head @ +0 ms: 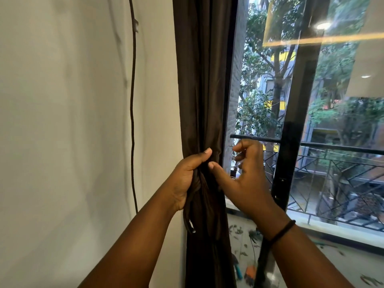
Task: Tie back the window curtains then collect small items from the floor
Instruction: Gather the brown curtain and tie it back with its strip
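Note:
A dark brown curtain [202,84] hangs gathered between the white wall and the window. My left hand [187,175] grips the bunched curtain at waist height, thumb across the front. A brown tie-back strap [192,206] wraps the bunch under that hand and its end dangles below. My right hand [243,179] is beside the curtain on the window side, thumb touching the fabric, fingers loosely curled and holding nothing I can see. Small items [249,271] lie blurred on the floor below the window, orange and teal among them.
A black cable [133,113] runs down the white wall on the left. The window glass [311,100] has a black frame post [291,154], with a railing and trees outside. Scattered bits lie on the pale floor [342,265] by the sill.

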`<action>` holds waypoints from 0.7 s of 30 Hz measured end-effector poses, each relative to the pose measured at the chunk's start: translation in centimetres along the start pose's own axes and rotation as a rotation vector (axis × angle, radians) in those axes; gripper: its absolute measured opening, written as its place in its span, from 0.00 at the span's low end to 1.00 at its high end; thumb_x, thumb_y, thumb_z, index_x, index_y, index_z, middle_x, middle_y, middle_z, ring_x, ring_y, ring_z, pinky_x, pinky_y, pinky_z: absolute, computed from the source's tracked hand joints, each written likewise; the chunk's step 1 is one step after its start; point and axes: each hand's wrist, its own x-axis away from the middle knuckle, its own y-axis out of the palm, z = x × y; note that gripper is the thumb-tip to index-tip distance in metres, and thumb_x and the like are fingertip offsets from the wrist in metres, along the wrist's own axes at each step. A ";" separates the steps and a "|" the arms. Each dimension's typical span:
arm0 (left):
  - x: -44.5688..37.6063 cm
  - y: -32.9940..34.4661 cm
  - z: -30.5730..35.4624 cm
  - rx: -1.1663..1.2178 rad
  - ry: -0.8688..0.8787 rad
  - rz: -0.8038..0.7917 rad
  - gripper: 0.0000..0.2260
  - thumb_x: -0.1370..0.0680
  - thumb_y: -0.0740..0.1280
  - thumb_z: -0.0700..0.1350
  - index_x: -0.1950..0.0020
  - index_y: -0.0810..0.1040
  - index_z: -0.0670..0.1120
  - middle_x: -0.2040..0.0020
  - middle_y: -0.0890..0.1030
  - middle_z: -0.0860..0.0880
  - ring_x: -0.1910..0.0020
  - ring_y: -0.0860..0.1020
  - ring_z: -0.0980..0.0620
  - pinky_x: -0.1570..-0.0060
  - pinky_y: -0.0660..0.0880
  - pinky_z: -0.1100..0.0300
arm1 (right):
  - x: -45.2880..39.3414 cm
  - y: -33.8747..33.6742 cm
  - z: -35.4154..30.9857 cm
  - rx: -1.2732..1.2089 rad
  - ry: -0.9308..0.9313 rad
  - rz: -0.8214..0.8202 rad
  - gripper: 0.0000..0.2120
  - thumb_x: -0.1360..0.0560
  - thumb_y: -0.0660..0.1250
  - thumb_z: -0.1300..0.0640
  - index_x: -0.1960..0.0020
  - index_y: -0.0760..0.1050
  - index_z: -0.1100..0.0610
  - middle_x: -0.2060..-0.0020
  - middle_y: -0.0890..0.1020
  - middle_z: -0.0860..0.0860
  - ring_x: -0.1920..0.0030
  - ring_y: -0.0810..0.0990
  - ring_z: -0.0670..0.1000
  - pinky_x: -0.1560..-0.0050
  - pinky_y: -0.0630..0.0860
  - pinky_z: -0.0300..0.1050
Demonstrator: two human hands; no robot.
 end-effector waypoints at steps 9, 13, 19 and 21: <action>0.1 -2.6 1.0 -0.041 0.032 -0.108 0.16 0.30 0.64 0.55 0.56 0.84 0.45 0.64 0.82 0.46 0.62 0.82 0.49 0.59 0.81 0.57 | 3.3 2.7 -2.1 0.168 0.036 -0.336 0.21 0.29 0.65 0.43 0.38 0.68 0.44 0.45 0.75 0.44 0.49 0.77 0.43 0.52 0.78 0.41; -0.1 -4.8 1.5 -0.049 0.020 -0.162 0.12 0.30 0.71 0.48 0.49 0.83 0.44 0.60 0.82 0.45 0.58 0.81 0.47 0.49 0.78 0.52 | 2.0 1.8 -2.4 0.019 0.186 -0.380 0.19 0.29 0.68 0.64 0.46 0.77 0.42 0.51 0.82 0.39 0.54 0.81 0.38 0.51 0.77 0.33; -1.0 -6.3 1.2 0.041 -0.001 -0.246 0.24 0.43 0.69 0.38 0.47 0.81 0.40 0.60 0.77 0.43 0.61 0.77 0.46 0.48 0.71 0.50 | 1.2 0.7 -2.3 0.065 0.356 -0.323 0.19 0.31 0.60 0.72 0.68 0.74 0.50 0.76 0.76 0.50 0.77 0.70 0.48 0.72 0.69 0.43; -1.2 -6.3 1.1 0.074 -0.017 -0.228 0.25 0.46 0.68 0.38 0.49 0.81 0.38 0.60 0.77 0.41 0.62 0.76 0.45 0.52 0.71 0.51 | 1.5 1.0 -3.0 -0.054 0.386 -0.286 0.16 0.28 0.61 0.71 0.65 0.75 0.51 0.73 0.77 0.53 0.73 0.73 0.60 0.71 0.69 0.46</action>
